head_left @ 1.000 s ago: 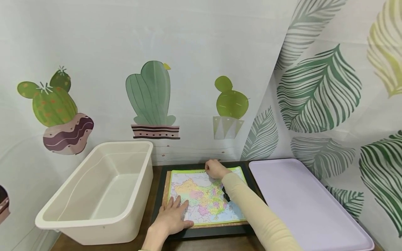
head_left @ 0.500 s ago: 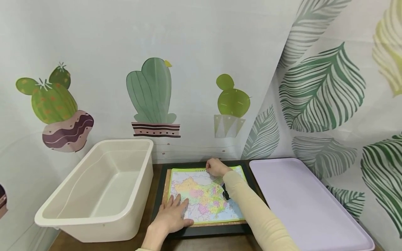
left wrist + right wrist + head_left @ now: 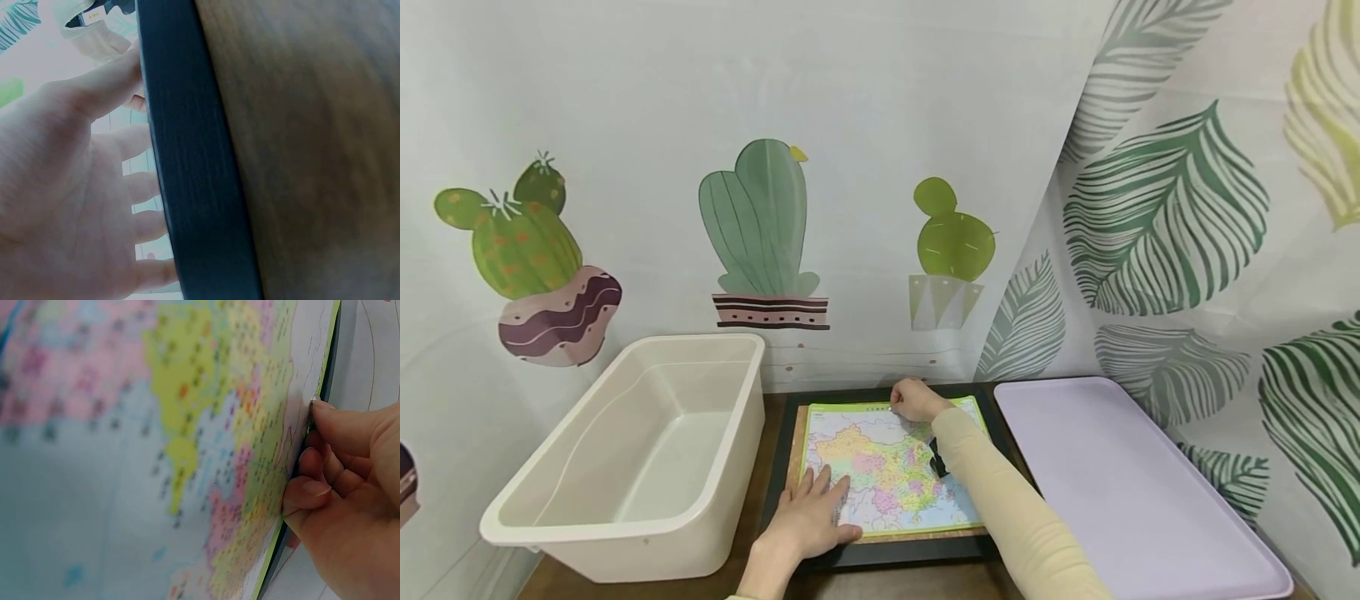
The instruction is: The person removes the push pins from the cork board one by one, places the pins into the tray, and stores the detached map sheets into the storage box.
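Observation:
A colourful map (image 3: 850, 450) with a green border lies on a cork board (image 3: 794, 458) with a black frame (image 3: 910, 554). My left hand (image 3: 808, 518) rests with spread, straight fingers on the map's lower left corner. In the left wrist view its palm stands beside the frame's edge, fingertips hidden behind it. At the map's top edge is my right hand (image 3: 917, 402), fingers curled. In the right wrist view its thumb (image 3: 344, 428) meets a small shiny pin-like thing (image 3: 314, 398) at that edge, too small to make out fully.
On the left stands a deep cream plastic tub (image 3: 745, 475). A shallow lilac tray (image 3: 1112, 483) lies to the right of the board. Behind them hangs a white curtain (image 3: 865, 125) printed with cacti and leaves. The tabletop (image 3: 865, 587) is brown wood.
Between the first frame and the middle one, my right hand shifts slightly and a small pale bit appears by its fingertips. My left hand and the map stay in place.

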The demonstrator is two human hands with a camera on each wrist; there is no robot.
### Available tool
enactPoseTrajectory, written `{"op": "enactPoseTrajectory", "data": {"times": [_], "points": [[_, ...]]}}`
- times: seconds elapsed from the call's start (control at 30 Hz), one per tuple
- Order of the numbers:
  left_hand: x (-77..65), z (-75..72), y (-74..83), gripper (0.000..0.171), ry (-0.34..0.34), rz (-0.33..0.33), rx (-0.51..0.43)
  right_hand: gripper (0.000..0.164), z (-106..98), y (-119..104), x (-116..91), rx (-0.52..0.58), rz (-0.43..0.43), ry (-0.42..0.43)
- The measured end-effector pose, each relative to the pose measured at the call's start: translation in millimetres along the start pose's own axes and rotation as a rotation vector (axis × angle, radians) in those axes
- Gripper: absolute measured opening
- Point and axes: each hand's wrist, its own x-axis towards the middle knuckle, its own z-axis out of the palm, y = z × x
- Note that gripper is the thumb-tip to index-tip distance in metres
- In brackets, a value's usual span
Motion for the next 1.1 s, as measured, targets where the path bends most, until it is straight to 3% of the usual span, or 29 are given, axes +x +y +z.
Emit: {"op": "enactPoseTrajectory", "data": {"times": [1.1], "points": [[3.1,1.8,-4.1,0.077,-0.009,0.001,-0.001,0.017,-3.4,-2.4,-1.4,0.045,0.001,-0.026]]}}
